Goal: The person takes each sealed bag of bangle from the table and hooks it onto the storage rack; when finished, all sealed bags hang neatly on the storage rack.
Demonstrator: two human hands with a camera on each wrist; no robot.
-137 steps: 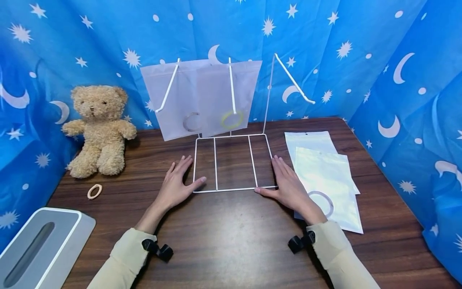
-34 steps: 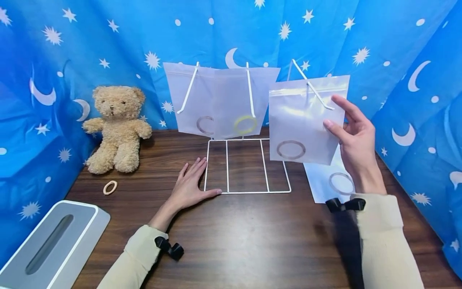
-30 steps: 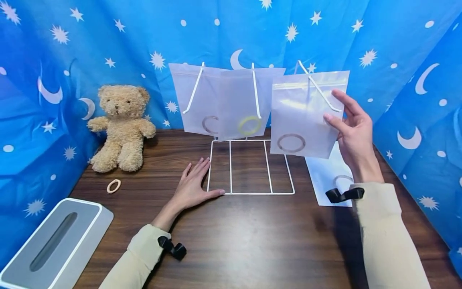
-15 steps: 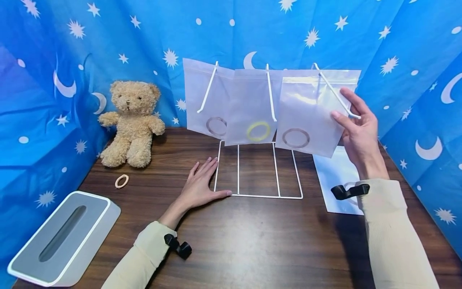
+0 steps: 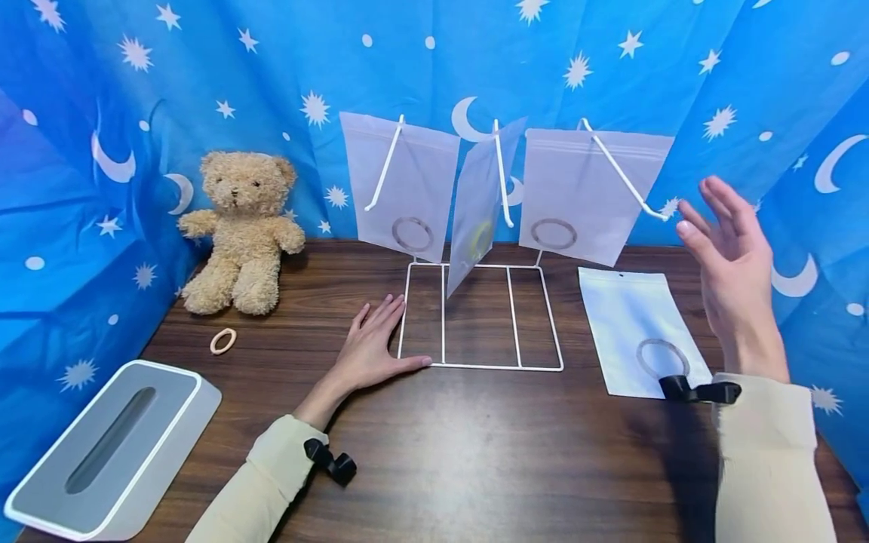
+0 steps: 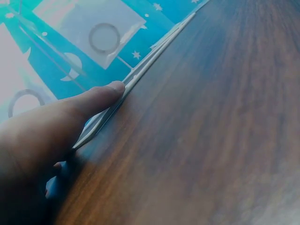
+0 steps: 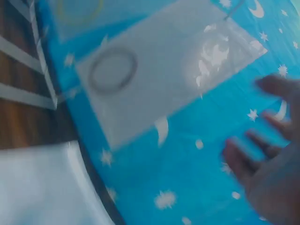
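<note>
A white wire rack (image 5: 502,368) with three hooks stands on the wooden table. From its left hook hangs a frosted zip bag (image 5: 407,177) with a brownish ring inside. The middle zip bag (image 5: 478,200), turned nearly edge-on, contains a yellow ring. On the right hook is another zip bag (image 5: 584,188) with a brownish ring. My left hand (image 5: 370,348) rests at the rack base's front left corner, its thumb (image 6: 105,96) on the front wire. Beyond the right hook's tip, my right hand (image 5: 736,249) is raised, fingers relaxed and apart from the bag, holding nothing.
One zip bag (image 5: 631,324) with a ring lies flat on the table to the right of the rack. At the left are a teddy bear (image 5: 244,234), a small wooden ring (image 5: 222,342) and a grey-topped tissue box (image 5: 115,445). A blue star-patterned curtain (image 5: 407,53) encloses the table.
One of the two bags lying at right was lifted to the right hook. My right hand has let go of it and drawn back right. The middle bag has swung edge-on.
</note>
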